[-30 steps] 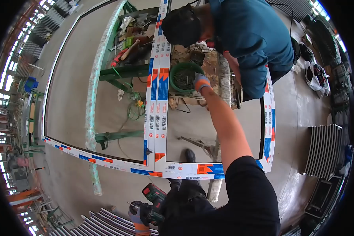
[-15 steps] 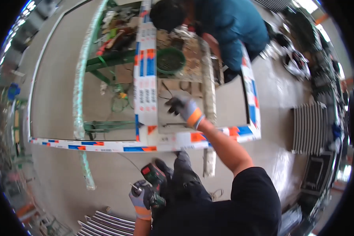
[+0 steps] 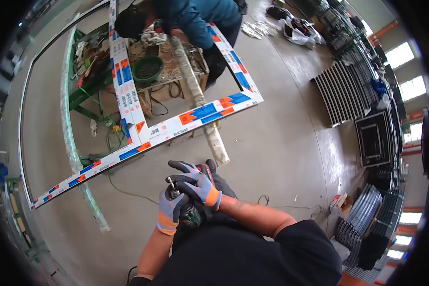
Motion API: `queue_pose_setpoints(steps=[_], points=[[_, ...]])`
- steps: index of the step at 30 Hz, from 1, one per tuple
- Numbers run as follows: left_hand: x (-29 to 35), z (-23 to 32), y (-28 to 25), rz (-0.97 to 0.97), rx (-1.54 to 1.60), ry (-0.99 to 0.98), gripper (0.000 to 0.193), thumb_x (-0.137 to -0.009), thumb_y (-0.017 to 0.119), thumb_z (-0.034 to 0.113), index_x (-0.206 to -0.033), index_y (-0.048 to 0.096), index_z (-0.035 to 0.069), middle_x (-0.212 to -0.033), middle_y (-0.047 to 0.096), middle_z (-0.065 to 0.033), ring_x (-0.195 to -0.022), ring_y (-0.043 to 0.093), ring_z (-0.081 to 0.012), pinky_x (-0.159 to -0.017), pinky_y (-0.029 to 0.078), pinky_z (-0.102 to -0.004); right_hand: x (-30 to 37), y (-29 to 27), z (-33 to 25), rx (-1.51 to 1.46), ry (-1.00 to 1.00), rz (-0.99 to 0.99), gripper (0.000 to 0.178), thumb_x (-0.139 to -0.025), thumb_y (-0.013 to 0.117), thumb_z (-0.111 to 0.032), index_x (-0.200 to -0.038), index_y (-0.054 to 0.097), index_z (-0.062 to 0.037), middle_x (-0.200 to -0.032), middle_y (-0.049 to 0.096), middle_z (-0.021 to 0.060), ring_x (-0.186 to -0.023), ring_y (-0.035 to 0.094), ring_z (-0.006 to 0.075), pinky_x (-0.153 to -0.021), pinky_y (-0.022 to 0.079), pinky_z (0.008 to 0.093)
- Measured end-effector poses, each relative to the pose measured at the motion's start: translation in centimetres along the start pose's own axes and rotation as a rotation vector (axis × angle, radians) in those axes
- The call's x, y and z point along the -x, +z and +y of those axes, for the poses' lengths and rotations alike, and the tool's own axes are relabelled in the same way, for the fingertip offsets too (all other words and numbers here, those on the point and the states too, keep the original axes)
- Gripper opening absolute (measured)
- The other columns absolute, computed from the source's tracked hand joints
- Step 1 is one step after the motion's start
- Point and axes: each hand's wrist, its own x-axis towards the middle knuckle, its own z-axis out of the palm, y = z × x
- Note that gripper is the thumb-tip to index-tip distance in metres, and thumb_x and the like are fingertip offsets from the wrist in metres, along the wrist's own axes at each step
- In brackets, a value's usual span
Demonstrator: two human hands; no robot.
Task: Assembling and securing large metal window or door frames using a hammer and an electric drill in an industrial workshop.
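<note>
A dark green cordless drill is held close in front of my body, its bit pointing up and away. My left hand, in a grey and orange glove, is wrapped round the front of the drill beside the chuck. From the right, my right hand, gloved alike, reaches over the drill near the chuck. Its index finger sticks out while the other fingers curl against the tool; their exact grip is partly hidden. Beyond both hands lies a large frame covered in white, blue and orange film.
Two wrapped bars, one greenish and one pale, support the frame. A co-worker in a teal jacket bends over its far side, near a green bowl. Striped stacked profiles stand right. A cable lies on the floor.
My right hand has come back from above the frame to the drill. My left hand has raised the drill slightly, and the view has swung to the right.
</note>
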Motion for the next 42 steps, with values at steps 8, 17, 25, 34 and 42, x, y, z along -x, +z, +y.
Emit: queue_pose_setpoints(steps=[8, 17, 25, 34, 42], points=[[0.5, -0.5, 10.0, -0.189, -0.204, -0.043, 0.024, -0.079, 0.065, 0.007, -0.102, 0.060, 0.001, -0.081, 0.064, -0.0068, -0.076, 0.063, -0.0152, -0.071, 0.053, -0.0284, 9.6, -8.8, 0.4, -0.094, 0.117, 0.167, 0.042, -0.089, 0.051, -0.007, -0.130, 0.053, 0.0004, -0.132, 0.052, 0.0189, -0.125, 0.047, 0.0319, -0.105, 0.038, 0.0393], [-2.2, -6.2, 24.3, -0.063, 0.350, -0.074, 0.015, -0.088, 0.061, 0.008, -0.100, 0.060, -0.001, -0.081, 0.064, -0.0071, -0.070, 0.063, -0.0146, -0.064, 0.052, -0.0264, 19.7, -20.3, 2.9, 0.820, -0.045, 0.077, 0.076, -0.068, 0.070, -0.028, -0.133, 0.045, 0.0012, -0.131, 0.049, 0.0205, -0.125, 0.043, 0.0397, -0.108, 0.032, 0.0481], [-4.3, -7.8, 30.8, -0.166, 0.270, 0.060, 0.039, -0.098, 0.054, 0.028, -0.125, 0.053, 0.000, -0.106, 0.065, -0.0096, -0.099, 0.061, -0.0152, -0.090, 0.048, -0.0295, 20.7, -28.8, 3.9, -0.110, 0.498, 0.274, 0.048, -0.082, 0.067, -0.024, -0.123, 0.054, -0.0041, -0.100, 0.064, 0.0139, -0.091, 0.063, 0.0264, -0.081, 0.051, 0.0370], [-9.4, -6.8, 18.6, 0.256, 0.031, 0.035, 0.016, -0.094, 0.057, 0.011, -0.096, 0.068, -0.001, -0.088, 0.069, -0.0037, -0.082, 0.062, -0.0083, -0.074, 0.051, -0.0245, 13.5, -31.7, -1.2, 1.051, 0.222, 0.190, 0.013, -0.081, 0.068, -0.027, -0.082, 0.064, -0.0141, -0.066, 0.061, 0.0072, -0.061, 0.061, 0.0295, -0.055, 0.047, 0.0393], [-16.0, 0.0, 13.6, 0.245, 0.102, 0.099, 0.019, -0.094, 0.061, 0.014, -0.103, 0.069, -0.001, -0.084, 0.068, -0.0018, -0.073, 0.058, -0.0069, -0.069, 0.048, -0.0247, 4.4, -29.6, -2.6, 1.117, 0.075, -0.137, 0.020, -0.076, 0.069, -0.015, -0.096, 0.067, -0.0143, -0.081, 0.065, 0.0066, -0.070, 0.064, 0.0279, -0.059, 0.050, 0.0352]])
